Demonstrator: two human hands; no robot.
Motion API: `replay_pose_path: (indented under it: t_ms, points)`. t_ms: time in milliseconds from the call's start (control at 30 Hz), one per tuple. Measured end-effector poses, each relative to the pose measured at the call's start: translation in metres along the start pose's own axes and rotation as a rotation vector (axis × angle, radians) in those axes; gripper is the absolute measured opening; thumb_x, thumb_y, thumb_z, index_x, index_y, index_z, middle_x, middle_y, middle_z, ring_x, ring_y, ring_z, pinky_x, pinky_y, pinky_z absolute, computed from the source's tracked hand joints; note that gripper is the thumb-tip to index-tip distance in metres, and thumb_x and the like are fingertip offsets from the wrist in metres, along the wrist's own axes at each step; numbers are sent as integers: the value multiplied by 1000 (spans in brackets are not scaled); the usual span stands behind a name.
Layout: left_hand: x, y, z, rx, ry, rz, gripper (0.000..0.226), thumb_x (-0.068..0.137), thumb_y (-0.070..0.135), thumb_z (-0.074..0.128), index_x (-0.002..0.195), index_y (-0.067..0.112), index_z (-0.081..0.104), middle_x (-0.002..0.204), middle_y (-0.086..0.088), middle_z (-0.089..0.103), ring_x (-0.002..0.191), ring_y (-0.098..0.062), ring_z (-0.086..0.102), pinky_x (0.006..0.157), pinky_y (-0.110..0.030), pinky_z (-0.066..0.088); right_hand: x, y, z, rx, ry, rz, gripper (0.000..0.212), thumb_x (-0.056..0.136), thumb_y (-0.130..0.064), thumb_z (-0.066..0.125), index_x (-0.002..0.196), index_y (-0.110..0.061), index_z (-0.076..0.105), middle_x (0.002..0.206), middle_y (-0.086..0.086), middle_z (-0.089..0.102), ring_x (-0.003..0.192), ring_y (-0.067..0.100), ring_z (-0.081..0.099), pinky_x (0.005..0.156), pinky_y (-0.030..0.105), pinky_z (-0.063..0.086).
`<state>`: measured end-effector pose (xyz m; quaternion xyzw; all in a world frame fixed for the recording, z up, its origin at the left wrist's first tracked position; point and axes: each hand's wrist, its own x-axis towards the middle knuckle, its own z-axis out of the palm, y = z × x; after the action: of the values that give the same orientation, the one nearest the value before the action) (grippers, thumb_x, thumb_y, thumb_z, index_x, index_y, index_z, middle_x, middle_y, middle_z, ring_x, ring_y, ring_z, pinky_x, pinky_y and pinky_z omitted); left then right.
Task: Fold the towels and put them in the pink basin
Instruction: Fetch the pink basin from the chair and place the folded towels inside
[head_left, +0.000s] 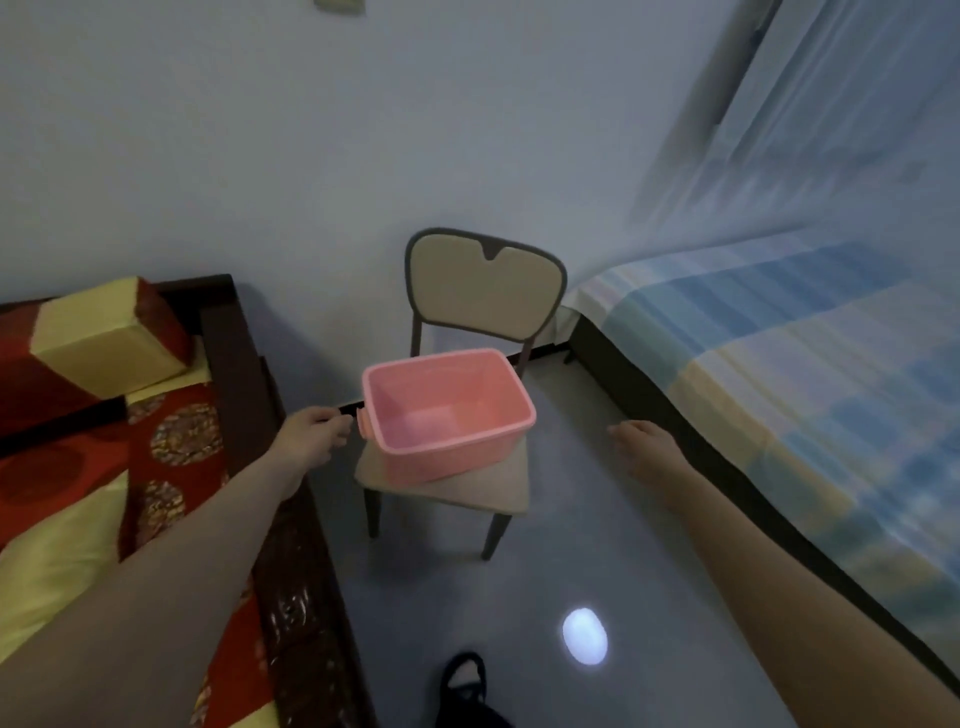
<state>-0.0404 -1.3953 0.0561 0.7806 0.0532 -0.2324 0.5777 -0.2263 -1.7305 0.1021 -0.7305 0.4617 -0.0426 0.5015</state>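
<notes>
A pink rectangular basin (447, 441) sits empty on the seat of a beige chair (485, 283) near the wall. My left hand (311, 434) hovers just left of the basin's handle, fingers loosely curled and holding nothing, a small gap from the rim. My right hand (647, 447) reaches out to the right of the chair, fingers extended, holding nothing, close to the edge of the bed. No towel shows in this view.
A dark wooden sofa frame (244, 374) with red and yellow cushions (104, 338) runs along the left. A bed with a blue and yellow checked sheet (810, 374) fills the right. Grey floor (597, 545) lies between them, with my black shoe (465, 680) at the bottom.
</notes>
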Motion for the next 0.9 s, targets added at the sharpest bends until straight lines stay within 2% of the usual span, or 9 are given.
replay_pose_path:
  t_ms: [67, 167, 267, 367, 567, 633, 733, 833, 900]
  points:
    - [40, 6, 20, -48, 13, -24, 24, 96, 20, 51, 113, 5, 59, 103, -12, 60, 91, -22, 57, 80, -32, 43, 58, -8, 6, 71, -39, 66, 30, 93, -24, 55, 120, -10, 57, 108, 10, 55, 91, 22, 54, 67, 29, 45]
    - [100, 13, 48, -94, 35, -98, 17, 96, 20, 49, 104, 10, 60, 102, -10, 62, 90, -20, 59, 89, -36, 43, 146, -31, 22, 130, -63, 132, 28, 93, -23, 55, 118, -10, 57, 111, 12, 56, 102, 24, 56, 85, 37, 47]
    - [147, 8, 70, -98, 70, -155, 15, 93, 18, 51, 101, 12, 62, 99, -9, 64, 92, -20, 59, 75, -29, 45, 218, -50, 46, 128, -103, 159, 20, 92, -23, 56, 109, -12, 60, 106, 9, 57, 97, 21, 56, 83, 36, 47]
    - [197, -1, 93, -103, 121, -232, 16, 92, 13, 51, 104, 8, 61, 87, -4, 62, 77, -13, 58, 59, -21, 47, 285, -56, 75, 79, -169, 178, 23, 92, -22, 54, 113, -14, 58, 107, 6, 57, 101, 18, 56, 81, 34, 46]
    - [274, -23, 119, -13, 243, -330, 31, 91, 15, 54, 117, 0, 60, 93, -13, 62, 71, -17, 55, 63, -28, 45, 393, -50, 128, -38, -284, 217, 21, 89, -16, 56, 109, -12, 58, 99, 6, 58, 87, 14, 57, 81, 33, 50]
    - [294, -35, 124, 62, 311, -368, 38, 92, 18, 54, 127, 2, 54, 108, -15, 60, 88, -27, 59, 68, -28, 45, 422, -45, 148, -94, -346, 232, 22, 90, -17, 54, 111, -12, 57, 103, 7, 57, 94, 17, 57, 86, 36, 49]
    - [309, -51, 127, 132, 348, -489, 47, 94, 23, 53, 134, 1, 45, 131, -18, 53, 116, -34, 53, 87, -33, 43, 450, -34, 169, -170, -403, 277, 12, 91, -21, 53, 101, -16, 58, 103, 6, 58, 96, 19, 57, 88, 39, 48]
    - [315, -69, 127, 41, 303, -611, 26, 93, 26, 52, 105, 4, 61, 123, -21, 60, 98, -30, 59, 89, -39, 47, 461, -24, 186, -207, -481, 341, 9, 88, -20, 55, 87, -18, 63, 94, 5, 62, 85, 19, 60, 80, 36, 49]
    - [317, -71, 127, -79, 287, -641, 28, 95, 27, 52, 107, 3, 61, 112, -16, 63, 85, -22, 59, 82, -34, 49, 464, -21, 192, -214, -516, 356, 11, 89, -23, 55, 87, -17, 64, 92, 5, 62, 82, 20, 59, 76, 34, 49]
